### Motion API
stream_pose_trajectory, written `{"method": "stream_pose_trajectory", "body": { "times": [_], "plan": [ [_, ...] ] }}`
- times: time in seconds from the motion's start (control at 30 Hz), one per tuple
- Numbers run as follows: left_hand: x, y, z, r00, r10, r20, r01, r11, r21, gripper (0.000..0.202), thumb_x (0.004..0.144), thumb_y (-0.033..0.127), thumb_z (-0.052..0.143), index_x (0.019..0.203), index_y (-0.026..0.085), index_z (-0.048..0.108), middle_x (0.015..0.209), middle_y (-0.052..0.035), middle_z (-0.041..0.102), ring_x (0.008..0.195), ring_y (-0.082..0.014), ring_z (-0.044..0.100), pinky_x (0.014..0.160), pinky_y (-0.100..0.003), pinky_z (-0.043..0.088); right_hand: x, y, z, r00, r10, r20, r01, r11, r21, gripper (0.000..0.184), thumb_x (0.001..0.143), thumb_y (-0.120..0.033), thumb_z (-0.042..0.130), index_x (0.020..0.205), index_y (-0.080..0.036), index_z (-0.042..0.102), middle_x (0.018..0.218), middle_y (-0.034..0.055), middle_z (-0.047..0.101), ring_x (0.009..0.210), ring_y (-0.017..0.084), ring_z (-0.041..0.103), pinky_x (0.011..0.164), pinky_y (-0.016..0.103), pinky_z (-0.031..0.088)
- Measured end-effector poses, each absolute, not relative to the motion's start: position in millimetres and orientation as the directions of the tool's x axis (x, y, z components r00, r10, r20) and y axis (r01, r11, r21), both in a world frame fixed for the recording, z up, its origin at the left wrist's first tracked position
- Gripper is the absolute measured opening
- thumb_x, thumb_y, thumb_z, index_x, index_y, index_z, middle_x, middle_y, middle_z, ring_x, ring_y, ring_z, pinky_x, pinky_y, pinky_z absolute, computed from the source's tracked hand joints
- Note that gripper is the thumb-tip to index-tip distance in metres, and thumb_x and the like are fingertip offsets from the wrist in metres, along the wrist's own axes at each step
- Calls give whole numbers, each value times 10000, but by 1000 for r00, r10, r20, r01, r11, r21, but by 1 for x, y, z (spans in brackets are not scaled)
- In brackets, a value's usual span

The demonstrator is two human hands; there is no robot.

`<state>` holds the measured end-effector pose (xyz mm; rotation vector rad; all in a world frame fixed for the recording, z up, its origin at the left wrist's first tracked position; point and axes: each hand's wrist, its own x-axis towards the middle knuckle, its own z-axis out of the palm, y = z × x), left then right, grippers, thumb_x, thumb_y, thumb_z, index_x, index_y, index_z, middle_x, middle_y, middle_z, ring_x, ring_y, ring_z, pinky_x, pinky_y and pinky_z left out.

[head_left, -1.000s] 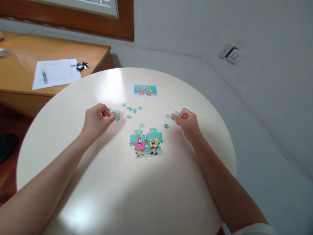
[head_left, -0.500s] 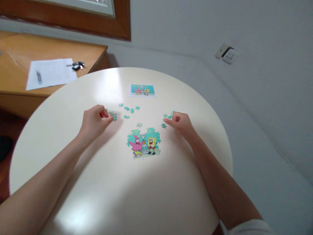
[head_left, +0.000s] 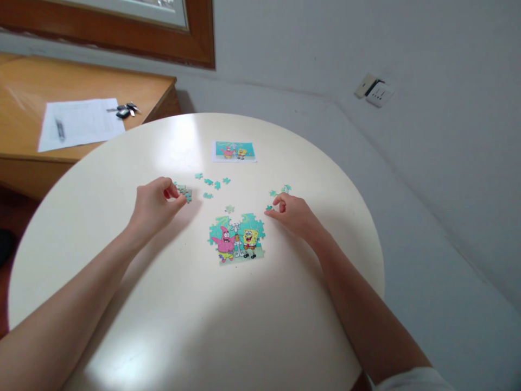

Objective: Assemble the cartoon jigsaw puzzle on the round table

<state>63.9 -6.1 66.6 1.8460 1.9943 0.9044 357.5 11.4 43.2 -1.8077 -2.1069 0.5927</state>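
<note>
A partly joined cartoon jigsaw puzzle point(head_left: 236, 239) lies on the white round table point(head_left: 187, 304) before me. My left hand point(head_left: 158, 207) is closed, thumb and fingers curled at a joined puzzle section point(head_left: 186, 193), which they partly cover. My right hand point(head_left: 290, 213) has its thumb and forefinger apart around a small teal puzzle piece point(head_left: 269, 208) to the right of the puzzle. Beyond that hand lie more loose pieces point(head_left: 286, 188). A pale loose piece point(head_left: 229, 209) rests just above the puzzle's top edge.
Several teal pieces point(head_left: 208, 182) are scattered between the hands. Farther back lies a reference picture card point(head_left: 234, 151). On the wooden desk point(head_left: 122, 81) at left are a paper sheet point(head_left: 83, 122), a pen point(head_left: 60, 129) and keys point(head_left: 128, 110). A wall with a socket point(head_left: 380, 94) stands behind.
My right hand has moved left and slightly nearer, from the loose pieces at right to the single piece beside the puzzle, its forefinger lifting from the thumb. My left hand stays in place.
</note>
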Motion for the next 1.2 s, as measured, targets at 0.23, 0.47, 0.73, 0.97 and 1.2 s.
{"method": "stream_pose_trajectory", "body": {
  "times": [0.23,0.47,0.73,0.97,1.2],
  "plan": [
    [65,-7,65,-144,968,205,795,-10,607,171,660,186,576,554,195,441,587,29,499,609,-128,476,607,-260,353,358,12,45,-178,983,-55,843,124,-523,100,712,-228,644,749,-181,564,750,5,577,688,130,506,663,262,371],
    [64,-5,60,-140,965,223,803,-21,595,157,649,214,558,548,199,438,568,38,488,592,-120,465,593,-251,341,355,13,46,-175,984,-35,734,107,-671,141,662,-166,649,664,-188,510,652,-23,586,627,118,544,635,254,411],
    [63,-3,54,-144,952,269,791,-53,609,141,622,273,523,529,209,437,554,32,490,565,-119,459,578,-251,334,357,10,52,-406,888,-214,446,-12,-895,145,633,-248,685,660,-169,566,555,-20,595,532,106,559,546,236,427],
    [63,-3,53,-131,953,273,787,-68,613,137,628,255,523,534,205,438,560,31,494,577,-116,459,582,-248,334,355,1,66,-581,700,-416,516,-79,-853,135,606,-241,702,640,-149,610,548,-11,618,513,98,563,509,216,420],
    [63,-2,54,-144,959,245,788,-39,615,143,634,222,542,536,200,441,562,41,491,585,-112,462,594,-242,339,351,-1,67,-556,690,-463,578,-79,-812,89,611,-200,682,627,-149,611,533,-21,607,491,91,544,488,208,407]
  ]
}}
